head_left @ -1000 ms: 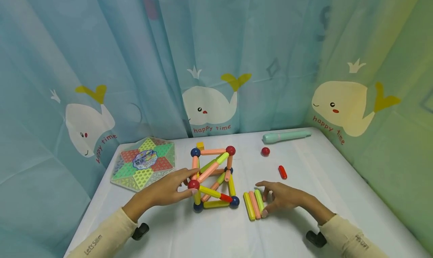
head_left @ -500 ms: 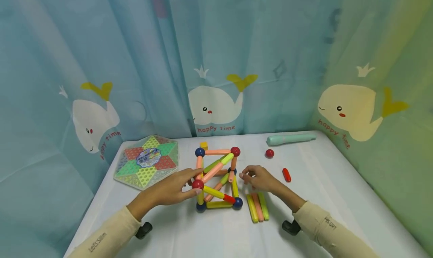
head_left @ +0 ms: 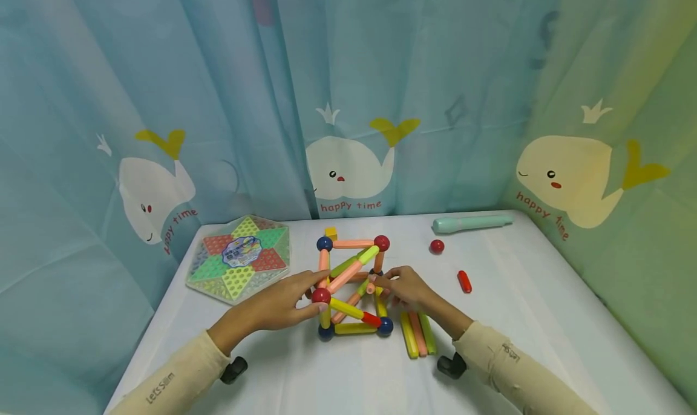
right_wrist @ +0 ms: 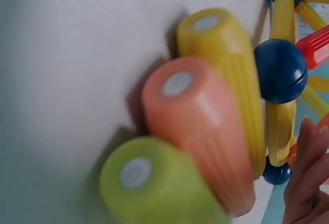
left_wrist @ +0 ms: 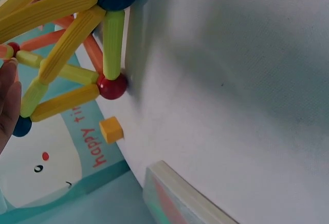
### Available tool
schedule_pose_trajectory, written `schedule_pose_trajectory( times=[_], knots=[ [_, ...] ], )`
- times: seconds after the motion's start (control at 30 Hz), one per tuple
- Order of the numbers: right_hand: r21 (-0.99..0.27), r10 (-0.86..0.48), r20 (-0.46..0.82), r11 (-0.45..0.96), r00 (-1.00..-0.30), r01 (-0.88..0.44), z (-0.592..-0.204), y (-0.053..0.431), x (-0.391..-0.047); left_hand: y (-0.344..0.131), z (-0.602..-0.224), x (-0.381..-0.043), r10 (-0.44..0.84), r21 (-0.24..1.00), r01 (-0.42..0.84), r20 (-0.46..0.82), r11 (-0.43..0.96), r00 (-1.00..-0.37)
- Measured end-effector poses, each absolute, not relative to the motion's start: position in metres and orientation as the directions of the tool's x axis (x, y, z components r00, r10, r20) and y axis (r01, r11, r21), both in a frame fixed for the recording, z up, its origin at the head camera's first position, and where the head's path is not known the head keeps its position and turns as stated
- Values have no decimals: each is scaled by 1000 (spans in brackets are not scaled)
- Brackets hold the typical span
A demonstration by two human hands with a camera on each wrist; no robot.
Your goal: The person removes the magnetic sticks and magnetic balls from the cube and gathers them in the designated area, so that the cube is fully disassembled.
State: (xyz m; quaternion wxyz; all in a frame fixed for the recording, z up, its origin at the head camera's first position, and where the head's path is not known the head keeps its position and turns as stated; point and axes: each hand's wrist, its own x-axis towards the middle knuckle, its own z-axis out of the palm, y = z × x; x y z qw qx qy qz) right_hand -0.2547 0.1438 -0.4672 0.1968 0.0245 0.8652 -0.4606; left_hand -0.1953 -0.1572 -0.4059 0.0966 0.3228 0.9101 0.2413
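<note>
Magnetic-rod frame (head_left: pixel 356 328), red corner ball (head_left: pixel 321 296) clamped by fingers and thumb of left hand (head_left: pixel 278 300), right hand (head_left: pixel 407 287) placed at frame's side, finger closure indiscernible, three rods (head_left: pixel 418 336) laid nearby

On the table (head_left: pixel 294 379), a star-patterned board (head_left: pixel 237 258) lies at the far left corner, a yellow cube (head_left: pixel 331 232) near the far edge, a turquoise tube (head_left: pixel 471 223) toward the far right corner; whale-print curtain (head_left: pixel 463 70) behind.

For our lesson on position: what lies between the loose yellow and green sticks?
The pink stick lies there, as the right wrist and head views show.
</note>
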Motion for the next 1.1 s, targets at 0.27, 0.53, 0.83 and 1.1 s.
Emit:
schedule_pose_trajectory(
  times=[0.27,0.53,0.83,1.1],
  knots=[
    [-799,-134,-427,519,-894,303,-462,141,-253,-157,-405,-194,623,505,527,-27,683,-781],
    [-814,-127,-420,491,-899,311,-466,140,-249,-157,-407,-194,625,507,526,-31,682,-780],
    [-907,-366,-173,421,-914,3,-474,153,-240,-157,-408,-193,634,497,547,-8,673,-773],
    [-866,-473,-63,464,-879,-187,-479,150,-241,-157,-408,-193,624,512,528,-19,678,-782]
  ],
)
